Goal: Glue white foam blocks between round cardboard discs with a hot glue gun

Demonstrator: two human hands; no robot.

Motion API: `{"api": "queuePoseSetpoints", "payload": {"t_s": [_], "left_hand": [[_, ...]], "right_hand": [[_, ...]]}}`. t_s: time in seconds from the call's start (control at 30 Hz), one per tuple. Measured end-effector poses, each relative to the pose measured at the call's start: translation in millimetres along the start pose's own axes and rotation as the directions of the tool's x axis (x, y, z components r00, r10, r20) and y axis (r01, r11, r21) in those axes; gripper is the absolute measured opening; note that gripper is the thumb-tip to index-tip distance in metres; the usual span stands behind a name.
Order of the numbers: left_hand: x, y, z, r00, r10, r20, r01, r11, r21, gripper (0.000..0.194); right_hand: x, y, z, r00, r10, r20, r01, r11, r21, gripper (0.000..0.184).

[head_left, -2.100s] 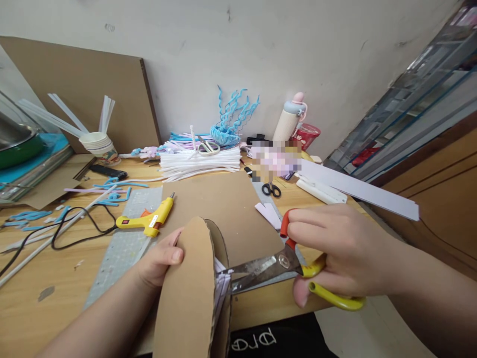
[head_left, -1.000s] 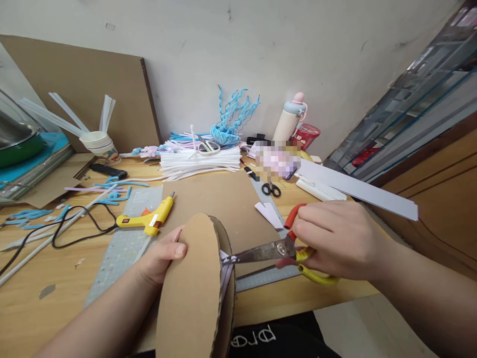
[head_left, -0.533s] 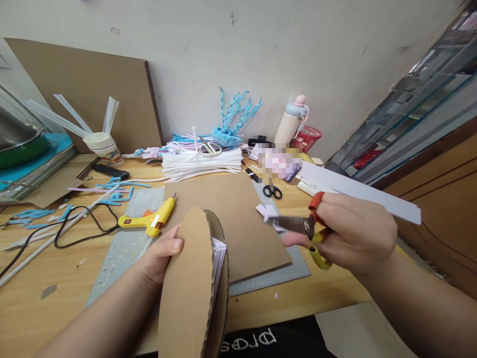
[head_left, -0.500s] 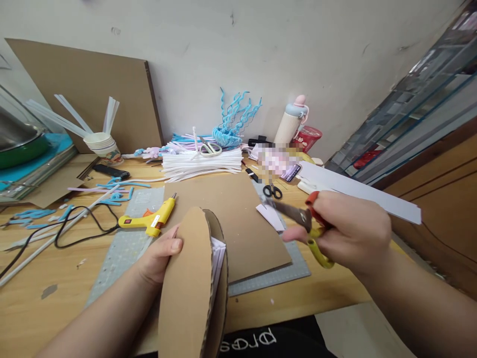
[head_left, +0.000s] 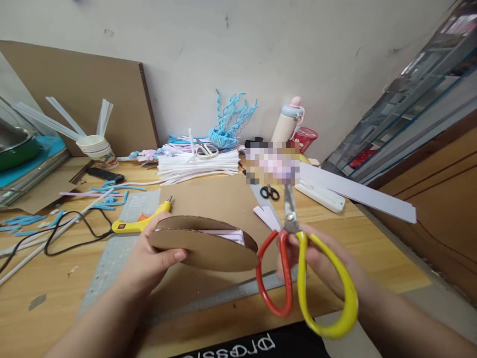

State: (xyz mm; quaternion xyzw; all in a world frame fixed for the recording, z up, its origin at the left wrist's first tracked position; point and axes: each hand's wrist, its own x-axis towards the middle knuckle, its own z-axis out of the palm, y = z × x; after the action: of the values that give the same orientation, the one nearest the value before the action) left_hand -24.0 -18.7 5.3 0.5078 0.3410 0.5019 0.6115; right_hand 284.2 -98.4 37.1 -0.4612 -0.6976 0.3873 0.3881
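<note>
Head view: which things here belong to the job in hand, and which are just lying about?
Part of the job, it seems:
cardboard discs, in the left hand
folded pale paper, between the discs
red-and-yellow-handled scissors, in the right hand

Apparently just lying about:
yellow glue gun
black-handled scissors
white pipe-cleaner bundle
cream drinking bottle
stacked paper cups

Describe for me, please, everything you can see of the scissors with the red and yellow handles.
The scissors have one red and one yellow looped handle, apparently plastic-coated, and grey metal blades joined at a round pivot. The blades look close together and point away from the person; their tips are lost at a pixelated patch. The right hand holds them from behind, near the handles' upper ends, loops toward the person. The red loop meets the cardboard piece's edge in view; whether they touch is unclear.
</note>
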Motion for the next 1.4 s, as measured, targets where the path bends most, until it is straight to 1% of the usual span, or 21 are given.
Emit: {"api": "queuePoseSetpoints", "payload": {"t_s": [0.03, 0.1, 0.27, 0.33, 0.4, 0.43, 0.5, 0.57, 0.6, 0.7, 0.77, 0.83, 0.9, 0.93, 0.97, 1.0, 1.07, 1.13, 1.2, 1.27, 1.4], "left_hand": [[-1.3, -0.1, -1.4, 0.999, 0.037, -0.029, -0.036, 0.999, 0.037, 0.042], [-4.3, 0.5, -1.8, 0.994, 0.092, -0.067, -0.084, 0.99, 0.114, 0.04], [-9.6, 7.8, 10.6, 0.972, 0.224, -0.071, -0.2, 0.948, 0.245, 0.033], [-10.6, 10.9, 14.6, 0.96, 0.28, -0.026, -0.261, 0.922, 0.284, 0.032], [-11.6, 13.3, 15.7, 0.944, 0.327, 0.048, -0.325, 0.893, 0.311, 0.035], [-12.3, 14.4, 15.4, 0.933, 0.351, 0.086, -0.359, 0.877, 0.319, 0.038], [-13.4, 16.3, 14.1, 0.91, 0.39, 0.144, -0.415, 0.847, 0.332, 0.042], [-14.1, 18.3, 13.1, 0.89, 0.422, 0.174, -0.457, 0.822, 0.34, 0.042], [-14.2, 19.2, 13.0, 0.881, 0.437, 0.18, -0.472, 0.812, 0.343, 0.042], [-13.4, 21.7, 13.9, 0.866, 0.469, 0.172, -0.499, 0.793, 0.349, 0.04], [-13.0, 22.9, 14.9, 0.864, 0.479, 0.156, -0.502, 0.792, 0.347, 0.039], [-13.7, 23.1, 15.5, 0.867, 0.477, 0.143, -0.496, 0.798, 0.342, 0.038], [-15.6, 21.8, 15.6, 0.882, 0.463, 0.089, -0.463, 0.816, 0.347, 0.036], [-16.6, 20.7, 15.6, 0.896, 0.444, 0.025, -0.422, 0.83, 0.364, 0.035], [-17.3, 19.3, 15.7, 0.912, 0.406, -0.055, -0.354, 0.849, 0.392, 0.034], [-17.4, 17.8, 16.0, 0.926, 0.35, -0.141, -0.264, 0.868, 0.421, 0.034], [-15.4, 15.1, 17.5, 0.947, 0.186, -0.262, -0.057, 0.9, 0.433, 0.036], [-10.6, 13.4, 20.2, 0.96, 0.005, -0.279, 0.1, 0.928, 0.359, 0.039], [-5.3, 12.3, 22.8, 0.954, -0.133, -0.27, 0.2, 0.95, 0.24, 0.044], [-1.8, 10.6, 23.8, 0.925, -0.231, -0.301, 0.289, 0.943, 0.167, 0.049], [-2.8, 4.0, 21.2, 0.875, -0.344, -0.341, 0.4, 0.91, 0.111, 0.066]], "right_hand": [[-1.9, -1.7, 4.4, 0.996, 0.086, -0.008, -0.083, 0.978, 0.193, 0.029], [-1.2, -1.4, 13.7, 0.98, 0.197, 0.037, -0.187, 0.829, 0.527, 0.03], [11.6, 21.5, 32.5, 0.937, 0.341, 0.072, -0.244, 0.494, 0.835, 0.05], [13.3, 33.0, 34.3, 0.902, 0.414, 0.122, -0.27, 0.322, 0.908, 0.049], [11.0, 40.8, 33.3, 0.853, 0.468, 0.233, -0.335, 0.145, 0.931, 0.046], [8.6, 42.7, 32.3, 0.811, 0.497, 0.31, -0.386, 0.055, 0.921, 0.044], [2.3, 42.2, 30.3, 0.692, 0.56, 0.456, -0.485, -0.108, 0.868, 0.039], [-4.3, 37.1, 29.5, 0.602, 0.581, 0.547, -0.547, -0.199, 0.813, 0.032], [-7.0, 33.5, 29.7, 0.592, 0.57, 0.57, -0.563, -0.214, 0.798, 0.029], [-11.8, 22.2, 31.9, 0.628, 0.468, 0.621, -0.609, -0.202, 0.767, 0.027], [-11.4, 17.7, 32.8, 0.697, 0.393, 0.6, -0.621, -0.088, 0.779, 0.025], [-8.0, 17.9, 31.0, 0.798, 0.394, 0.455, -0.553, 0.183, 0.813, 0.025], [-2.0, 23.3, 24.1, 0.876, 0.452, 0.167, -0.427, 0.565, 0.706, 0.026], [1.6, 27.8, 18.6, 0.893, 0.45, -0.008, -0.373, 0.749, 0.547, 0.026], [5.3, 33.2, 11.8, 0.898, 0.408, -0.165, -0.341, 0.882, 0.326, 0.025], [8.7, 39.3, 4.1, 0.906, 0.318, -0.279, -0.312, 0.948, 0.069, 0.023], [13.9, 52.8, -12.0, 0.92, 0.171, -0.353, -0.299, 0.888, -0.35, 0.018], [16.2, 66.8, -26.5, 0.924, 0.143, -0.354, -0.327, 0.776, -0.539, 0.017], [16.7, 79.6, -37.3, 0.922, 0.17, -0.348, -0.357, 0.72, -0.595, 0.016], [17.1, 88.2, -44.2, 0.917, 0.197, -0.348, -0.38, 0.7, -0.605, 0.015], [22.3, 79.1, -41.2, 0.905, 0.197, -0.377, -0.404, 0.676, -0.616, 0.018]]}}
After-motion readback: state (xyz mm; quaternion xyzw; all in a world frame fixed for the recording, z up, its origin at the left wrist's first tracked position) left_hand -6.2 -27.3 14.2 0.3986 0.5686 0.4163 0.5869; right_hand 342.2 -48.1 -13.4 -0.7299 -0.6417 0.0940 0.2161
